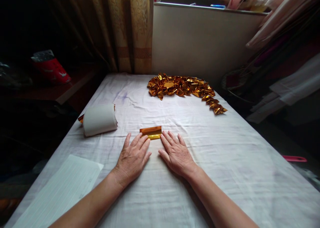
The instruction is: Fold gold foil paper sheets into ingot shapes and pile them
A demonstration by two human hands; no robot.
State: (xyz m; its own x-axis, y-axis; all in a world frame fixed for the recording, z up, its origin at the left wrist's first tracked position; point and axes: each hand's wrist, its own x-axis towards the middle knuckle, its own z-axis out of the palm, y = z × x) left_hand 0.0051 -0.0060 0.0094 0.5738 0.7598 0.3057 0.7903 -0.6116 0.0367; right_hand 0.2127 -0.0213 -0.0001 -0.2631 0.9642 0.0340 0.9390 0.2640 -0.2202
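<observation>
My left hand (132, 156) and my right hand (176, 153) lie flat, palms down, side by side on a white cloth-covered table (225, 161). Their fingertips touch the near edge of a small folded strip of gold foil paper (151, 132). Neither hand grips it. A curled stack of white-backed foil sheets (99, 119) lies to the left of my left hand. At the far side of the table sits a pile of several folded gold foil pieces (183, 88).
A white lined sheet (65, 188) lies at the near left table corner. Brown curtains (125, 28) and a white wall under a window sill stand behind the table. A red bag (51, 68) rests on a dark shelf at left; fabric hangs at right.
</observation>
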